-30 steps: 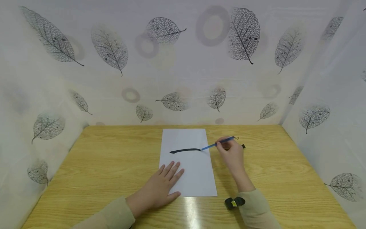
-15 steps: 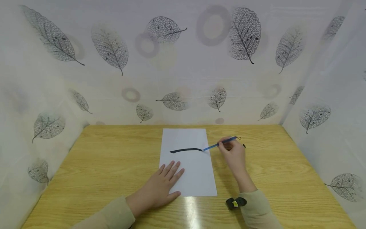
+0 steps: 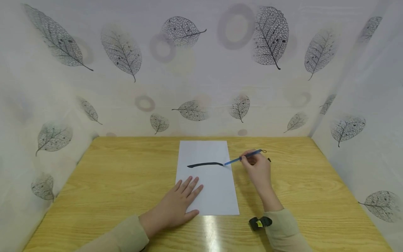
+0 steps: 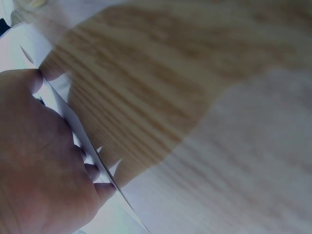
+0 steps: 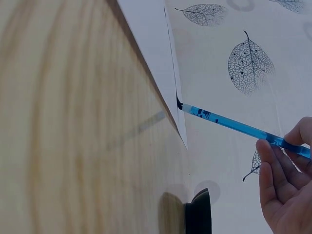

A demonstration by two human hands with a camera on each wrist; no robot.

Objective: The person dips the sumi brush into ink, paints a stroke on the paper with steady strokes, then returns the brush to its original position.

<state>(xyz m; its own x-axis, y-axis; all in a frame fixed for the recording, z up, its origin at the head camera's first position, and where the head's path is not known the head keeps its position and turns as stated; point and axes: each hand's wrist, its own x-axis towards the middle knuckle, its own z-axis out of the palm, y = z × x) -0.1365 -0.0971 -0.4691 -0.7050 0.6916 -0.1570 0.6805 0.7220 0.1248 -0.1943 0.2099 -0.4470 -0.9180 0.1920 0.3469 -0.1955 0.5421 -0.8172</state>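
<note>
A sheet of white paper (image 3: 214, 196) lies on the table, with one long black stroke (image 3: 204, 164) across its upper half. My right hand (image 3: 257, 171) pinches a slim blue brush (image 3: 233, 161) with a loop at its tail. In the right wrist view, the brush's dark tip (image 5: 180, 104) touches the paper, bent at the stroke's right end. Spread over the lower left of the sheet, my left hand (image 3: 176, 206) rests with its fingers extended. From the left wrist view, the fingers of that hand (image 4: 44, 156) lie over the paper's edge.
Behind the right hand sits a dark object (image 5: 199, 212), mostly hidden in the head view; its kind is unclear. A black device (image 3: 260, 223) is strapped at the right wrist. Leaf-patterned cloth (image 3: 201, 70) walls the wooden table (image 3: 126, 168) at the back and sides.
The brush tip and right hand have shifted slightly to the right, and the black stroke has grown a little at its right end. My left hand stays in place.
</note>
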